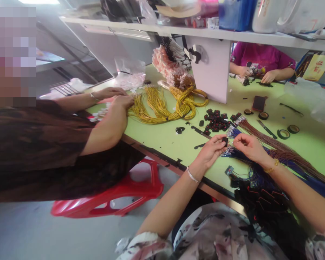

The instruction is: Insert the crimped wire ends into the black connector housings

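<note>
My left hand point(212, 150) pinches a small black connector housing point(225, 141) above the green table point(162, 139). Close by on its right, my right hand point(247, 146) has its thumb and forefinger pressed together; anything between them is too small to name. Silver-tipped blue wires point(234, 133) and brown wires point(271, 139) run under and beyond my right hand toward the right edge. A pile of black housings point(216, 121) lies just behind my hands. Black parts with cables point(265, 202) are heaped under my right forearm.
Yellow wire bundles point(162, 108) lie left of centre by a co-worker's arms. Tape rolls point(283, 134) and a knife point(267, 129) rest at right. Another person in a purple shirt point(262, 57) works across the table. A loaded shelf point(178, 30) spans overhead; a red stool point(124, 193) stands below.
</note>
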`<state>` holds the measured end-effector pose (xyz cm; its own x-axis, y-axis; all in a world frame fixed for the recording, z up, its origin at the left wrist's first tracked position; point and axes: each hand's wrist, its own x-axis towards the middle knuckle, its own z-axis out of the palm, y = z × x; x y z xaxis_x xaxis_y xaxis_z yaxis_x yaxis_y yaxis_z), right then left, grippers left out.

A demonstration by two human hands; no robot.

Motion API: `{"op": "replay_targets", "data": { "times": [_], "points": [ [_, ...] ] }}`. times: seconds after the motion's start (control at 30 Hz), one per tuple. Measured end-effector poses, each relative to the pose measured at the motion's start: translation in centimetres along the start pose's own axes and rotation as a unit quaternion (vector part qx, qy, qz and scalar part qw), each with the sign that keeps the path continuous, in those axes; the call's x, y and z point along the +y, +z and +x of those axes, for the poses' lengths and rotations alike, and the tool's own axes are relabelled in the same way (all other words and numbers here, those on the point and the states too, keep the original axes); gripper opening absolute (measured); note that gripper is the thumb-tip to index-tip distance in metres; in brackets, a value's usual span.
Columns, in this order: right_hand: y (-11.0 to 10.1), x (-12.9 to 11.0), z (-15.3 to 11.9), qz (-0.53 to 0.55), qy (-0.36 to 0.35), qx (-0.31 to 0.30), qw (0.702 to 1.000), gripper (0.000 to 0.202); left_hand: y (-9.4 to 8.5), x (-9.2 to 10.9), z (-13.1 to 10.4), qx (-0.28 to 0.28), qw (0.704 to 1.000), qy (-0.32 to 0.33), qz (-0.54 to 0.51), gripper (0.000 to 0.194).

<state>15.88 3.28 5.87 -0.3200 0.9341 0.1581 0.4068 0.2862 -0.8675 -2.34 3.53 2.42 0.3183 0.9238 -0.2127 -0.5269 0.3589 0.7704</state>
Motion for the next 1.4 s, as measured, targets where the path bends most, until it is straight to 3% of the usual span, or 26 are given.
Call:
{"op": "replay_targets", "data": {
  "times": [0.13,0.33,0.9,1.13,1.27,1.4],
  "points": [
    [0.3,0.1,-0.6,-0.017,0.007,0.035,0.999,0.013,0.8,-0.8,0.0,-0.008,0.997,-0.016,-0.074,0.019],
    [0.8,1.0,-1.4,-0.079,0.004,0.076,0.994,0.009,0.9,-1.7,0.3,-0.027,0.996,-0.023,-0.084,0.018],
    [0.9,1.2,-1.3,-0.123,-0.005,0.076,0.989,0.008,0.9,-2.3,0.3,-0.029,0.995,-0.037,-0.090,0.020],
    [1.4,1.7,-1.5,-0.151,-0.032,0.068,0.986,0.011,1.2,-3.1,0.0,0.028,1.000,0.010,-0.010,0.026],
    [1.6,2.2,-1.5,-0.175,-0.065,0.046,0.981,0.012,1.4,-3.7,-0.1,0.060,0.998,0.004,-0.015,0.024],
    [1.6,2.5,-1.4,-0.165,-0.049,0.025,0.985,0.013,1.5,-3.9,-0.1,0.073,0.997,0.013,-0.007,0.022]
  ]
}}
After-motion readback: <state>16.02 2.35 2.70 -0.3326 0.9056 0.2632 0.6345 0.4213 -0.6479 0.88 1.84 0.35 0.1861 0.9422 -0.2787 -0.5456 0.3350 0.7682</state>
